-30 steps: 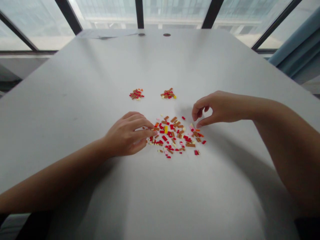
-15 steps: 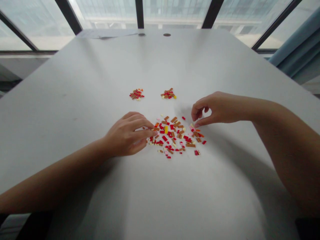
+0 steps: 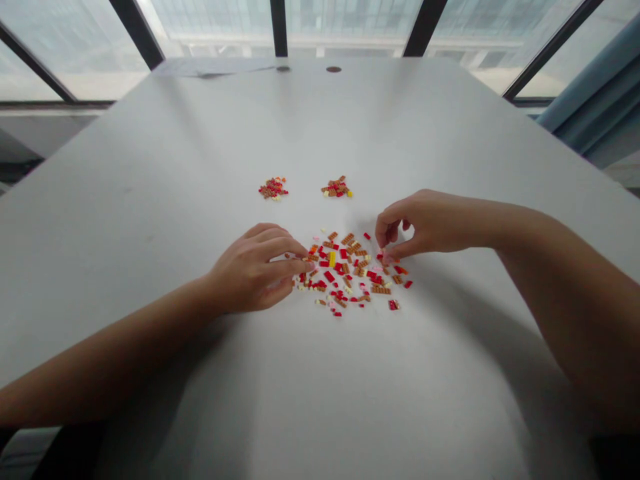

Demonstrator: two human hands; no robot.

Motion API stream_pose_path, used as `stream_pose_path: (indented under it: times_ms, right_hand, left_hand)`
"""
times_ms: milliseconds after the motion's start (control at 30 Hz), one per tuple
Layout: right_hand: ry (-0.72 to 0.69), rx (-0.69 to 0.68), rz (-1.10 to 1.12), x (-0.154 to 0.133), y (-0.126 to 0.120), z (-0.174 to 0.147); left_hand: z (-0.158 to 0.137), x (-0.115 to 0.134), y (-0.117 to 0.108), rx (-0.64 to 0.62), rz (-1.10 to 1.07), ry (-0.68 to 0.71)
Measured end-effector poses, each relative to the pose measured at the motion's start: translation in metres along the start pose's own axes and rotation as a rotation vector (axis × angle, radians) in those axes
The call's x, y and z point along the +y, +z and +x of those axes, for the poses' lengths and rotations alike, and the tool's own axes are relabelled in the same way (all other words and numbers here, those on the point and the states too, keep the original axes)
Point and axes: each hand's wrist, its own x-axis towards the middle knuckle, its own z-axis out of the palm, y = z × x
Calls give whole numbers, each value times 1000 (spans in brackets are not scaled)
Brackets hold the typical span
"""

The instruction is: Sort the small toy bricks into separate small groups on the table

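Note:
A loose spread of small toy building bricks (image 3: 344, 254), in red, brown, pink, cream, orange and yellow, lies on the white table (image 3: 310, 387). At its left edge rests my left hand (image 3: 263, 267), palm down and open, its stretched fingers over the nearest bricks. My right hand (image 3: 403, 227) reaches in from the right with thumb and forefinger pinched at the spread's right side. A small brick shows at those fingertips, mostly hidden by them. Among the loose pieces, a yellow brick (image 3: 333, 259) stands out near the middle.
Beyond the spread sit two small heaps of similar bricks, a left heap (image 3: 273, 189) and a right heap (image 3: 337, 187). Two round dark discs (image 3: 333, 69) are at the table's far edge, before the windows. A blue curtain (image 3: 595, 93) hangs at right.
My right hand has shifted slightly left and down into the bricks, and its thumb and forefinger have come together. Some bricks beneath it have moved. My left hand stays in place.

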Motion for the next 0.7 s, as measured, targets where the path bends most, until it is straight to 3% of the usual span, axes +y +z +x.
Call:
stream_pose_path:
  times_ms: [400,700]
  right_hand:
    - [-29,25,-1,2,-1,1]
    - [-61,38,-6,-31,7,2]
  left_hand:
    - [0,0,1,3,-12,-6]
    - [2,1,-1,-13,-19,-10]
